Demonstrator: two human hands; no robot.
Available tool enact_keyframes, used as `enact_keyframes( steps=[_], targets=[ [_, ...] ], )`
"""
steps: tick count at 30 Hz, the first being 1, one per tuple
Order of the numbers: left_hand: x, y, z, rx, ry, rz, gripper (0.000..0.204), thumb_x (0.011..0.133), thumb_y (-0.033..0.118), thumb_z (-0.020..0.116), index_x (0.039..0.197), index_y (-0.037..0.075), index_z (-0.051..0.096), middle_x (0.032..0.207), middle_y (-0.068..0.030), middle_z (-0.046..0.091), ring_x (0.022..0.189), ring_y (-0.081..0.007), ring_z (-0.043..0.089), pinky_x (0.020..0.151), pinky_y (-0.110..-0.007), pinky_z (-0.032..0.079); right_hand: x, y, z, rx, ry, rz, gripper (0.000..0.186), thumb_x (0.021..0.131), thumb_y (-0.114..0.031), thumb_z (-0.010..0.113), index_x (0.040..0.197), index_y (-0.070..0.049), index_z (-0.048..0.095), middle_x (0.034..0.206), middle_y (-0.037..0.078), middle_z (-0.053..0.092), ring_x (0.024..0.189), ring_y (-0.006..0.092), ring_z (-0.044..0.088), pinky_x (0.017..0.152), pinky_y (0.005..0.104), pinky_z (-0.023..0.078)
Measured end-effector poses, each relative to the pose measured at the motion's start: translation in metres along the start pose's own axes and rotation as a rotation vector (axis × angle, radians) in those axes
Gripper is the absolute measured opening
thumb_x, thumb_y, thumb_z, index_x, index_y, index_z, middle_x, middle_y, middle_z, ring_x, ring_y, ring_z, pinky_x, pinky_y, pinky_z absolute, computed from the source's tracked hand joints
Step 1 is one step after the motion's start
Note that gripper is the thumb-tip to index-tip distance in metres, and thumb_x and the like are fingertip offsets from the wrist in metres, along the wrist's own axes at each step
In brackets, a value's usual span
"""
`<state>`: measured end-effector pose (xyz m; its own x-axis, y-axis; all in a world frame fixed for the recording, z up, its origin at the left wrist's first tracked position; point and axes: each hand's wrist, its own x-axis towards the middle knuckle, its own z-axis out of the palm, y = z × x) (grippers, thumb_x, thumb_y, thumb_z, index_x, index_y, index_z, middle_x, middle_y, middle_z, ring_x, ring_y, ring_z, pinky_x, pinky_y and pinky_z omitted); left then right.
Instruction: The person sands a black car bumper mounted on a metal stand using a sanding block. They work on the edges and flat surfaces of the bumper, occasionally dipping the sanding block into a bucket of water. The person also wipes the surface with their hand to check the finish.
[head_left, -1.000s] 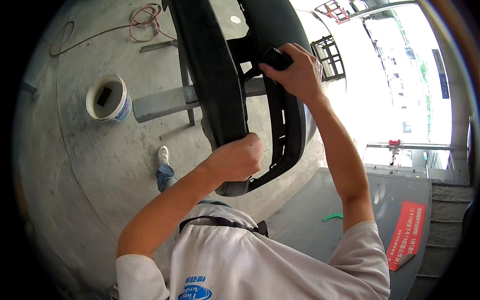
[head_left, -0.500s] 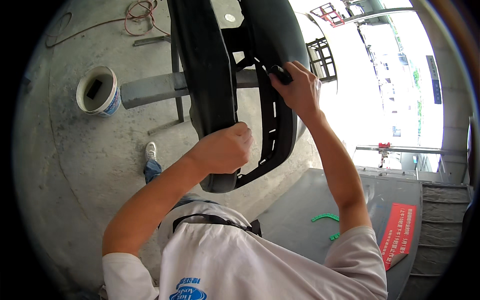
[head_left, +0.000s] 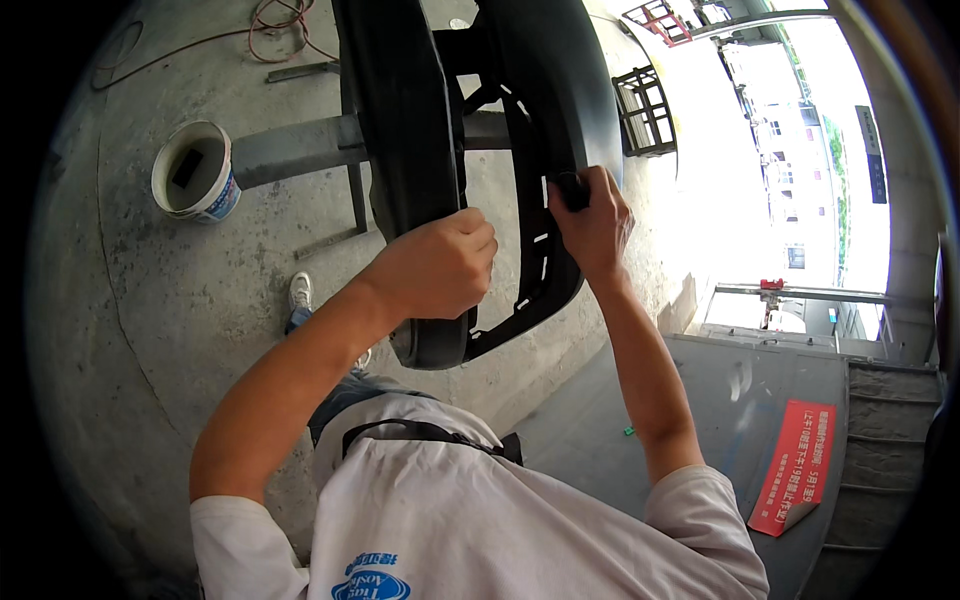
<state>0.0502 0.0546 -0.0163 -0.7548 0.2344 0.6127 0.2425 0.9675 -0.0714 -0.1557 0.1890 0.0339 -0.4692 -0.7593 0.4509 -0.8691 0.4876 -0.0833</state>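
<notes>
A black car bumper [head_left: 405, 130] rests on a grey stand [head_left: 290, 150] in front of me, with a long slotted opening between its two sides. My left hand [head_left: 440, 262] is closed at the inner edge of its left side, near the close end; the fingertips are hidden behind the knuckles. On the right side of the bumper, my right hand [head_left: 598, 222] is closed around a small black object [head_left: 572, 190], whose kind I cannot make out. That object lies against the inner edge of the right side.
A white bucket [head_left: 195, 172] with a dark block in it stands on the concrete floor at left. A reddish hose [head_left: 275, 25] lies coiled beyond it. To my right are a grey panel [head_left: 690, 400] with a red sign [head_left: 795, 465] and a dark metal frame [head_left: 642, 110].
My right hand has moved down along the bumper's right edge, toward me, with the black object. My left hand has shifted slightly up and left.
</notes>
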Motion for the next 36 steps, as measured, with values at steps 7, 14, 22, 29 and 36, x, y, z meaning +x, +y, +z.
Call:
enact_keyframes(
  steps=[7, 14, 22, 29, 36],
  targets=[
    [0.003, 0.0, -0.003, -0.009, -0.028, 0.0, 0.023, 0.077, 0.018, 0.071, 0.059, 0.011, 0.059, 0.065, -0.0001, 0.052, 0.07, -0.0165, 0.055, 0.075, -0.029, 0.044, -0.051, 0.016, -0.001, -0.011, 0.024, 0.106, 0.036, 0.08, -0.026, 0.086, 0.098, -0.006, 0.062, 0.092, 0.014, 0.069, 0.08, 0.0378, 0.069, 0.071, 0.0457, 0.053],
    [0.002, 0.0, 0.0, -0.069, -0.046, -0.01, 0.024, 0.078, 0.02, 0.072, 0.061, 0.011, 0.058, 0.066, -0.0007, 0.053, 0.072, -0.0169, 0.055, 0.077, -0.03, 0.044, -0.116, 0.024, 0.016, -0.042, 0.101, 0.283, 0.049, 0.078, -0.028, 0.088, 0.107, -0.007, 0.055, 0.097, 0.013, 0.059, 0.09, 0.0377, 0.065, 0.075, 0.0476, 0.051],
    [0.002, -0.001, -0.003, -0.105, -0.075, -0.007, 0.022, 0.074, 0.019, 0.074, 0.061, 0.01, 0.059, 0.066, -0.0011, 0.053, 0.071, -0.018, 0.055, 0.076, -0.03, 0.046, -0.176, 0.045, 0.02, 0.042, 0.074, 0.5, 0.058, 0.071, -0.028, 0.094, 0.107, -0.009, 0.054, 0.092, 0.007, 0.057, 0.079, 0.0285, 0.061, 0.071, 0.0431, 0.051],
    [0.002, -0.004, -0.005, -0.16, -0.024, -0.028, 0.018, 0.072, 0.018, 0.073, 0.062, 0.008, 0.062, 0.069, -0.0021, 0.056, 0.074, -0.0185, 0.058, 0.082, -0.031, 0.049, -0.119, 0.047, 0.01, 0.152, 0.114, 0.457, 0.062, 0.063, -0.035, 0.099, 0.1, -0.008, 0.057, 0.082, 0.006, 0.059, 0.072, 0.0246, 0.058, 0.067, 0.0396, 0.05],
    [0.003, -0.002, -0.002, -0.162, -0.047, -0.039, 0.019, 0.071, 0.018, 0.073, 0.061, 0.008, 0.061, 0.068, -0.0027, 0.056, 0.073, -0.0189, 0.057, 0.082, -0.031, 0.049, -0.191, 0.048, 0.033, 0.109, 0.105, 0.736, 0.067, 0.061, -0.034, 0.099, 0.104, -0.008, 0.054, 0.08, 0.004, 0.056, 0.072, 0.0239, 0.056, 0.069, 0.0393, 0.049]
  ],
)
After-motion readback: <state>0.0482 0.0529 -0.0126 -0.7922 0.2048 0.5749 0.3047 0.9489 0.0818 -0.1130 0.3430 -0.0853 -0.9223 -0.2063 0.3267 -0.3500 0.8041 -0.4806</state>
